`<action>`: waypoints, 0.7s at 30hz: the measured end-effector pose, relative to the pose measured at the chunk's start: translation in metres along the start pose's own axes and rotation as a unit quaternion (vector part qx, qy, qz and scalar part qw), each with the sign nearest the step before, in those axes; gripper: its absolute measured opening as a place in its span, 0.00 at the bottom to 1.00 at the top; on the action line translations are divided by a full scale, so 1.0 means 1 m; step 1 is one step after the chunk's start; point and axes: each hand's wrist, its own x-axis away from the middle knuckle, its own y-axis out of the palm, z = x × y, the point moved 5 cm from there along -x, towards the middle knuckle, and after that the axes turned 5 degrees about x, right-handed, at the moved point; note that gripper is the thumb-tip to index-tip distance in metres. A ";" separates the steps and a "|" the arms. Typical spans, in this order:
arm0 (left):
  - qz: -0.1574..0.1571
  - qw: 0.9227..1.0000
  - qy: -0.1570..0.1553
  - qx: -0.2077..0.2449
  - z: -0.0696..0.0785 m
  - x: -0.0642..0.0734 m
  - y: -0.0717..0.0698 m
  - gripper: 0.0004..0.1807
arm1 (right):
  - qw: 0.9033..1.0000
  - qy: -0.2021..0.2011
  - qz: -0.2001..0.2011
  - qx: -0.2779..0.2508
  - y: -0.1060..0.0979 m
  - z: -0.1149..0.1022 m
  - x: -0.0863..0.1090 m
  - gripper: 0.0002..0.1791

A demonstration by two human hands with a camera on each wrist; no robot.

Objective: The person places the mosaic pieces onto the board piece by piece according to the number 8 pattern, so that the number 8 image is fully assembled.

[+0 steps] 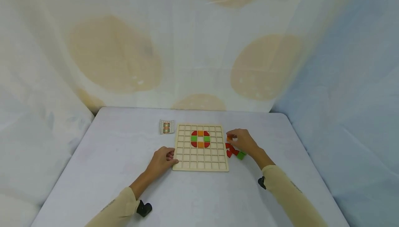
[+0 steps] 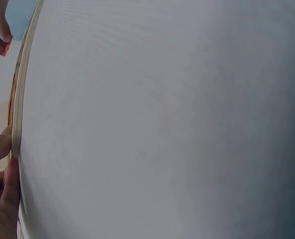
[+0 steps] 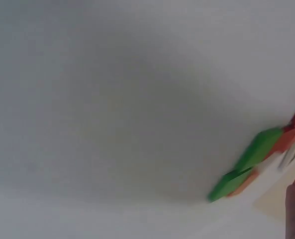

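Note:
A pale wooden grid board [image 1: 201,157] lies on the table, with a ring of red, orange and green tiles [image 1: 200,133] set in its upper middle. My left hand [image 1: 160,161] grips the board's left edge; the left wrist view shows thumb and fingers [image 2: 10,189] on that rim [image 2: 19,99]. Just off the board's right side, my right hand [image 1: 244,141] pinches an orange tile [image 1: 229,138] between thumb and fingertips. Below that hand lie several loose red tiles [image 1: 232,149] and green tiles [image 1: 241,155], the green ones [image 3: 259,148] also in the right wrist view.
Beyond the board's upper left corner lies a small card [image 1: 166,127] printed with a coloured grid pattern. The white table [image 1: 199,199] ends at a patterned curtain [image 1: 193,64] behind, and more cloth hangs on both sides.

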 end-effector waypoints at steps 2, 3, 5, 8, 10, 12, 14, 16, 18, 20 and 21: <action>0.000 1.000 -0.001 -0.002 0.001 0.000 0.000 0.28 | 1.000 -0.018 -0.003 -0.003 0.004 -0.012 -0.005 0.19; -0.001 1.000 -0.001 -0.003 0.001 0.000 0.000 0.28 | 1.000 -0.027 -0.006 -0.005 0.007 -0.018 -0.007 0.19; -0.001 1.000 0.000 -0.005 0.001 -0.001 0.000 0.27 | 0.999 -0.036 -0.016 -0.011 0.012 -0.029 -0.011 0.19; -0.001 1.000 0.001 -0.008 0.001 -0.002 0.000 0.27 | 0.999 -0.040 -0.030 -0.018 0.020 -0.043 -0.014 0.19; -0.003 1.000 0.006 -0.009 0.001 -0.002 0.001 0.27 | 0.998 -0.046 -0.040 -0.017 0.026 -0.052 -0.016 0.18; -0.004 1.000 0.007 -0.009 0.001 -0.002 0.001 0.27 | 0.997 -0.056 -0.047 -0.008 0.032 -0.061 -0.017 0.18; -0.005 1.000 0.008 -0.010 0.001 -0.001 0.001 0.27 | 0.996 -0.073 -0.053 0.001 0.038 -0.071 -0.018 0.17; -0.005 1.000 0.008 -0.012 0.001 -0.001 0.002 0.27 | 0.994 -0.095 -0.059 0.012 0.044 -0.079 -0.019 0.17; -0.004 1.000 0.010 -0.014 0.002 -0.001 0.002 0.27 | 0.991 -0.113 -0.066 0.015 0.049 -0.088 -0.020 0.16; -0.003 1.000 0.011 -0.014 0.002 -0.001 0.002 0.27 | 0.989 -0.124 -0.075 0.023 0.054 -0.093 -0.020 0.16; -0.002 1.000 0.012 -0.013 0.002 -0.001 0.002 0.27 | 0.989 -0.125 -0.080 0.023 0.057 -0.095 -0.020 0.16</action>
